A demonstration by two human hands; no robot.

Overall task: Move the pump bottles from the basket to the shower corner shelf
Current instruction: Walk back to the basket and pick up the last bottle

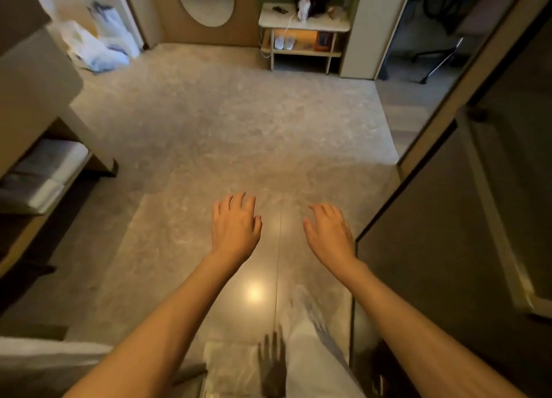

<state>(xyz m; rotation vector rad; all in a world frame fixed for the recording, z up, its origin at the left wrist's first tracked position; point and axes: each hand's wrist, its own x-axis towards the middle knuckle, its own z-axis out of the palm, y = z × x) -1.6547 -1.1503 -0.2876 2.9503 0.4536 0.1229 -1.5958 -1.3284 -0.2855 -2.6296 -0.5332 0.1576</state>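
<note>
left hand (236, 224): I'm seeing it hanging loose, holding nothing
right hand (330, 232): same, fingers spreading, empty
plastic bags (95, 43): blurring out

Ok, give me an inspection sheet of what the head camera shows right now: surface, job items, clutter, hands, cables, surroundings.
Surface: glossy tiled floor, bare in the middle.
Job's things: nothing seen; no basket, bottles or shelf.
Clutter: plastic bags far left by the wall.
Hands: left hand and right hand open, empty, palms down.
Cables: white cord hanging off the side table.
Surroundings: oval mirror, glass door at right.
</note>
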